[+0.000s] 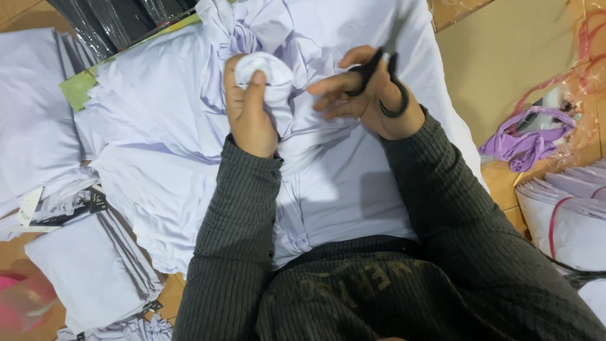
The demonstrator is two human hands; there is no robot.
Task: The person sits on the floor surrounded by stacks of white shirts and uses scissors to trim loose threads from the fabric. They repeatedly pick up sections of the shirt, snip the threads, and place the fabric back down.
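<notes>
— What's nearest the camera?

— Dark ribbed sleeves point(233, 252), reaching up over a pale lilac garment point(341, 189) that lies spread across the lap and beyond.

— And the left hand?

— The left hand point(248, 107) is closed around a bunched fold of the pale fabric point(271, 72), thumb pressed on top, fingers wrapped behind it.

— The right?

— The right hand point(366, 95) holds black scissors point(385, 79); one finger loop hangs round the heel of the hand, the blades point up toward the bunched fold. The fingers are loosely spread, tips just beside the left hand's wad of cloth. Whether the blades are apart, I cannot tell.

— What lies around?

— To the left, folded pale garments point(88, 265) in stacks with small dark tags point(98, 202). To the right, a cardboard box point(505, 57), a purple garment in clear plastic point(530, 136), and another stack of folded pieces point(568, 215) bound with a red band. Farther off, at the top left, shiny black plastic bags point(120, 22).
</notes>
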